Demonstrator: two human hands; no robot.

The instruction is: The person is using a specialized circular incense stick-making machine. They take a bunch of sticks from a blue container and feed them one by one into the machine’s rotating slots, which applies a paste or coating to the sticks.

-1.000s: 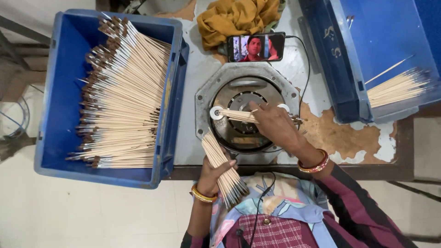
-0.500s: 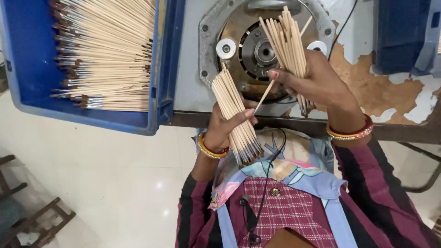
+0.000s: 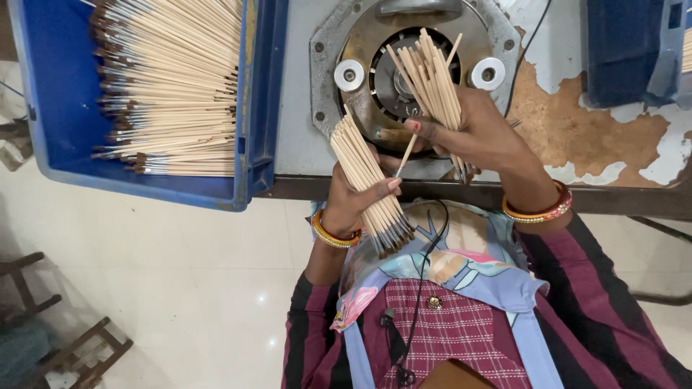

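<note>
My left hand (image 3: 353,198) grips a bundle of sticks (image 3: 367,180) near me; my right hand (image 3: 479,133) holds another bundle (image 3: 429,72) over the round machine (image 3: 404,65). A crate of sticks (image 3: 166,86) sits left.

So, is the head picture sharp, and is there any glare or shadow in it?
Head view: mostly sharp; the sticks in the left hand and right hand show clear edges. Light is soft and even. Small glare spots shine on the pale floor. The straight table edge looks slightly tilted.
</note>
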